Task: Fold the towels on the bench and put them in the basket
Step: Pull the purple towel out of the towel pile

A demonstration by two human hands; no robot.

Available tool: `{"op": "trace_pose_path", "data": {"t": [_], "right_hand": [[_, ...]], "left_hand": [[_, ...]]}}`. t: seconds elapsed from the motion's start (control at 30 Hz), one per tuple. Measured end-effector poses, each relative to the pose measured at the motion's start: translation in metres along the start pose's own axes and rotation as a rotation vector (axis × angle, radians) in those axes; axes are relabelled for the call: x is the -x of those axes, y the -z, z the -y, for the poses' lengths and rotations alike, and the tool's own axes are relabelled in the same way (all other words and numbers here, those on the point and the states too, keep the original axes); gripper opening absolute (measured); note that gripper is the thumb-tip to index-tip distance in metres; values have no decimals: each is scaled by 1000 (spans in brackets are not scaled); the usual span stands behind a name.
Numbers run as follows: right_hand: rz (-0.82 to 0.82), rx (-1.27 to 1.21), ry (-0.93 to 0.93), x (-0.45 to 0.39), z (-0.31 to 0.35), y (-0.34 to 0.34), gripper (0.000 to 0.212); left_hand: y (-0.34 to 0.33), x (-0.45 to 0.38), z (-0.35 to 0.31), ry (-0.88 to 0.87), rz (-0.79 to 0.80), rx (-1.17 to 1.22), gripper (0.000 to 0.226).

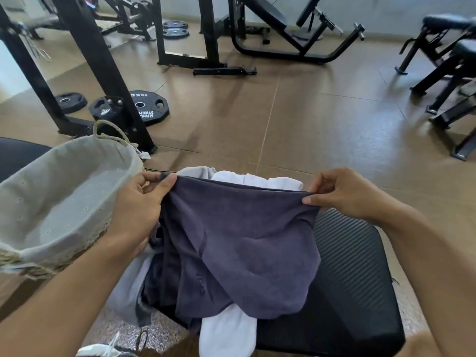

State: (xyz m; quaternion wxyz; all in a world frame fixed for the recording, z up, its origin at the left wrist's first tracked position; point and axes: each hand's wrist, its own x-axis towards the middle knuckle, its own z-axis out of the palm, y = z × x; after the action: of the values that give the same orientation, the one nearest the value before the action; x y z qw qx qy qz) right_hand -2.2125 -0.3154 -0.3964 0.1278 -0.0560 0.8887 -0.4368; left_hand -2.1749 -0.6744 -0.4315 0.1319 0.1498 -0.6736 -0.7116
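Observation:
A dark blue towel point(239, 243) hangs spread between my two hands above the black padded bench point(353, 284). My left hand point(139, 202) pinches its upper left corner and my right hand point(345, 194) pinches its upper right corner. Under it lies a pile with a white towel point(226, 331) and a pale grey towel point(126, 287), partly hidden. A woven basket point(59, 202) with a grey cloth liner stands to the left, holding nothing that I can see.
Black weight plates point(149, 106) lie on the brown floor beyond the basket beside a black rack frame point(103, 68). More gym machines stand at the back and a bench frame point(448, 81) at the right. A shoe point(105, 350) shows at the bottom.

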Motion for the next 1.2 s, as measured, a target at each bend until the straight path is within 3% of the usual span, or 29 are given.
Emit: {"op": "trace_pose_path", "data": {"t": [0.33,0.5,0.6,0.8,0.97,1.2], "right_hand": [[-72,-194,-221,1,-7,13,15],[-37,-513,-185,6,7,13,14],[-157,-670,-91,13,19,13,14],[-353,-546,116,40,47,20,11],[-478,-537,217,58,71,40,11],[-449,-568,274,75,101,74,9]], "left_hand": [[2,1,-12,-10,197,-84,13],[8,4,-16,30,280,-63,16],[11,13,-22,114,373,-52,28],[-2,30,-47,35,186,62,10],[-15,40,-101,-95,173,155,10],[-25,46,-150,-185,150,147,6]]}}
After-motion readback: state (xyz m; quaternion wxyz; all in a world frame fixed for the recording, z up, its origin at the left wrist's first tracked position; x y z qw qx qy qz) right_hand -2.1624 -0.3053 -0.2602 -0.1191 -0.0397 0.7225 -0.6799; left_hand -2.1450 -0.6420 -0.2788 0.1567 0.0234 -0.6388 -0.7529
